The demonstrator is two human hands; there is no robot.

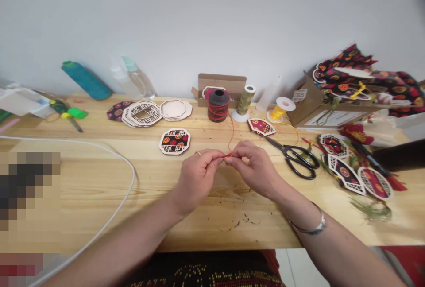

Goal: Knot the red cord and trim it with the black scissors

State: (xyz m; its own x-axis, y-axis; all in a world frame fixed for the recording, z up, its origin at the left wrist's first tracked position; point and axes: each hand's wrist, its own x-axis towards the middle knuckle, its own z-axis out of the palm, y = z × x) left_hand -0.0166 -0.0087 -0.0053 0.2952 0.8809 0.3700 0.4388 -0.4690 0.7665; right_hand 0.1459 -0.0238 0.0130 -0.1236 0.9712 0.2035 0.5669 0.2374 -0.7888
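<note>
My left hand [196,176] and my right hand [255,166] meet above the middle of the wooden table [99,189]. Both pinch a thin red thread [228,155] between thumb and fingers. The thread runs up and back to a dark spool wound with red thread [218,106] standing near the wall. A silver bangle sits on my right wrist. A patterned wooden ornament [174,141] lies just beyond my left hand.
Black scissors [297,157] lie right of my hands. Yellow [280,109] and olive [245,101] spools, stacked wooden frames [143,113], a teal spool [86,81], plastic bottles [134,81], green-handled snips [71,116], a white cable [116,211], and a box with patterned fabric [348,83] surround them.
</note>
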